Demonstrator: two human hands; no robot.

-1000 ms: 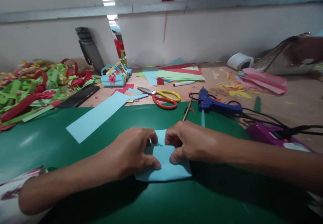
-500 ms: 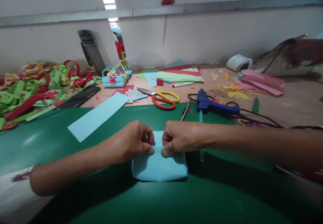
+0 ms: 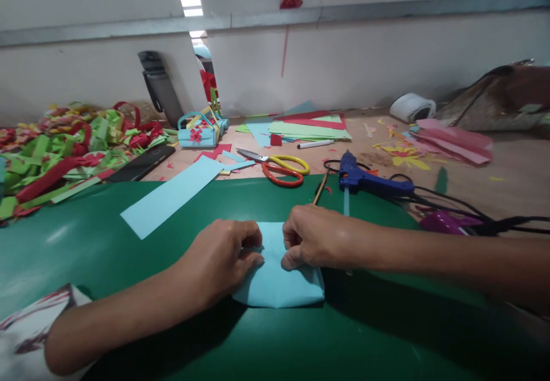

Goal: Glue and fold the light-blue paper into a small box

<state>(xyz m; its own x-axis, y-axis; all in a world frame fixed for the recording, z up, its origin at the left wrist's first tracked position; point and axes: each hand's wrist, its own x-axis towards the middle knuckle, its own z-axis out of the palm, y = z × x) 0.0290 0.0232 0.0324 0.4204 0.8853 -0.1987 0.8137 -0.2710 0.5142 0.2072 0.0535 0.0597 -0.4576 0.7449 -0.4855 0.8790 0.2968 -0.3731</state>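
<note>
A folded light blue paper (image 3: 279,289) lies on the green mat in front of me. On its left side my left hand (image 3: 227,255) pinches the paper between thumb and curled fingers. Opposite it, my right hand (image 3: 313,238) has its fingers curled and its thumb pressed on the right part of the same paper. A strip of blue paper shows between the two hands. Beyond my left hand lies a long flat blue paper strip (image 3: 172,197).
Behind the mat are scissors (image 3: 283,169), a blue glue gun (image 3: 369,180), a white pen (image 3: 315,144), stacked coloured paper (image 3: 313,129), a small blue paper bag (image 3: 197,136), a phone (image 3: 141,163) and a bottle (image 3: 163,89). Paper strips (image 3: 64,157) are heaped at left.
My left hand and forearm have shifted slightly lower. The whole view has moved a little, so objects stand slightly further right. Both hands remain on the blue paper.
</note>
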